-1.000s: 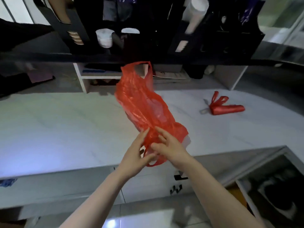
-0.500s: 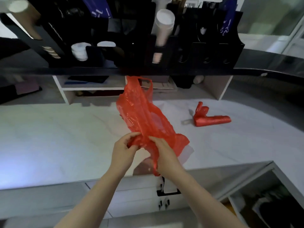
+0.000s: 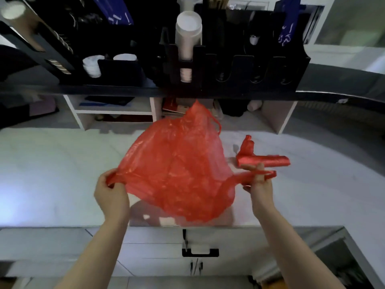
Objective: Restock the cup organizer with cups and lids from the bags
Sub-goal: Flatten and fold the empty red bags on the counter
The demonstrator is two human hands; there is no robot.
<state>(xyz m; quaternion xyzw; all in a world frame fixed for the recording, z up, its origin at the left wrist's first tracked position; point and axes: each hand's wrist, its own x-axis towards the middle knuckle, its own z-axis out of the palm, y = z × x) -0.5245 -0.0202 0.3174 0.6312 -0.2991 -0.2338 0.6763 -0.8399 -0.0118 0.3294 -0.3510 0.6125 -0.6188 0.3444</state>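
Observation:
A thin red plastic bag [image 3: 179, 167] is stretched wide above the white counter [image 3: 52, 174]. My left hand [image 3: 111, 195] grips its left handle and my right hand [image 3: 259, 182] pinches its right handle. The bag looks limp and flat, and I see nothing inside it. Behind the counter, on a dark shelf, stands the black cup organizer [image 3: 208, 59]. A tall stack of white cups [image 3: 187, 38] rises from one of its slots, and white lids [image 3: 92, 65] sit at its left.
A rolled-up red bag [image 3: 264, 159] lies on the counter just beyond my right hand. White shelf cubbies [image 3: 116, 113] stand under the dark shelf. A drawer with a black handle [image 3: 200, 252] is below the counter edge.
My hands have moved apart, left going left and right going right, pulling the bunched bag out wide by its handles. The view has tilted up toward the organizer.

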